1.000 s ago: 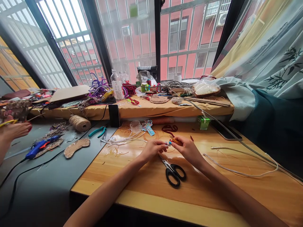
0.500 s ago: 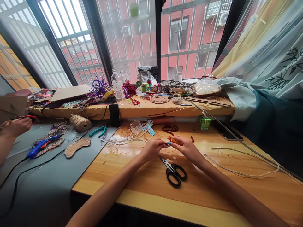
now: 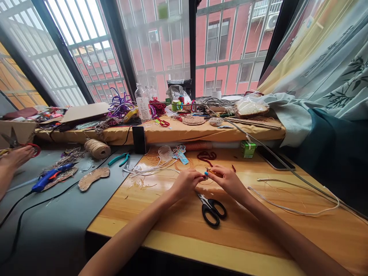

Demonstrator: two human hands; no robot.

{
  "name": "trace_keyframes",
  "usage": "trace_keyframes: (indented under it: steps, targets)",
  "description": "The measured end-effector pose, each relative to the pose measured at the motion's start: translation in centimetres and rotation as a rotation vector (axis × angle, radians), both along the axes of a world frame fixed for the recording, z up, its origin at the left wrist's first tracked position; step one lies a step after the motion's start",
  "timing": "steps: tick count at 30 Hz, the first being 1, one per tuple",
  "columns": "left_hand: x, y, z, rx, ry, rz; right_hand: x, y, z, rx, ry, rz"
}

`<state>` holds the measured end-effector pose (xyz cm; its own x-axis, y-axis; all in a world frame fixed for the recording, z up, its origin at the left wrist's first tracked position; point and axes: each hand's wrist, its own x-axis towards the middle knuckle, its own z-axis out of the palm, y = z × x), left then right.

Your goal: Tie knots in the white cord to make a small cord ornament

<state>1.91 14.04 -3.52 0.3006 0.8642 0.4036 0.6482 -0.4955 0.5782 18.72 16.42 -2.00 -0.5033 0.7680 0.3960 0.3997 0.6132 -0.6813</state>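
Over the wooden table, my left hand (image 3: pixel 188 180) is closed in a pinch, its fingertips meeting those of my right hand (image 3: pixel 225 179). What the left fingers grip is too small and covered to make out. In my closed right hand is a small orange-handled tool (image 3: pixel 211 171) with a thin metal tip; its exact kind is unclear. Dark red cord (image 3: pixel 206 156) lies curled just beyond the hands. Black-handled scissors (image 3: pixel 212 211) lie on the table below them, touched by neither hand.
At left, a co-worker's hand (image 3: pixel 17 157) holds red-handled scissors (image 3: pixel 13 140). A blue glue gun (image 3: pixel 53 178), teal pliers (image 3: pixel 119 159), a twine spool (image 3: pixel 97 148) and a cardboard piece (image 3: pixel 94 178) lie nearby. A green carton (image 3: pixel 248 149), phone (image 3: pixel 276 159) and pale cords (image 3: pixel 299 211) are rightward.
My hands stay together with only slight finger shifts, and the orange tool shows less. The co-worker's hand has moved a little left, and its scissor blades now show spread.
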Motion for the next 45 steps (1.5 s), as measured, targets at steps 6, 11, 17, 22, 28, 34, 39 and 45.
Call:
trace_keyframes:
  steps: [6, 11, 17, 22, 28, 34, 39, 45]
  targets:
    - [0.2, -0.2, 0.4, -0.137, -0.125, 0.004, 0.0, 0.1, -0.2, 0.0, 0.005, -0.001]
    - [0.4, 0.0, 0.1, -0.224, -0.29, 0.052, 0.2, 0.5, -0.2, -0.136, 0.116, -0.037]
    - [-0.1, 1.3, -0.9, -0.403, -0.499, -0.053, 0.7, 1.5, 0.2, -0.472, 0.353, -0.187]
    - [-0.2, 1.6, -1.0, -0.468, -0.607, -0.046, 1.4, 1.8, 0.7, -0.329, 0.371, -0.185]
    - [-0.4, 1.5, -0.5, -0.441, -0.696, -0.034, 1.6, 1.4, 1.9, -0.434, 0.347, -0.147]
    - [-0.1, 0.7, 0.1, -0.272, -0.599, 0.044, 0.5, 0.4, 1.1, -0.762, 0.125, 0.016]
    - [0.4, 0.0, -0.1, 0.063, -0.253, 0.092, -0.5, -0.3, 0.0, -0.911, 0.313, 0.123]
    - [0.5, -0.2, -1.0, 0.359, 0.083, 0.142, -0.9, -0.4, -0.2, -0.855, 0.442, -0.039]
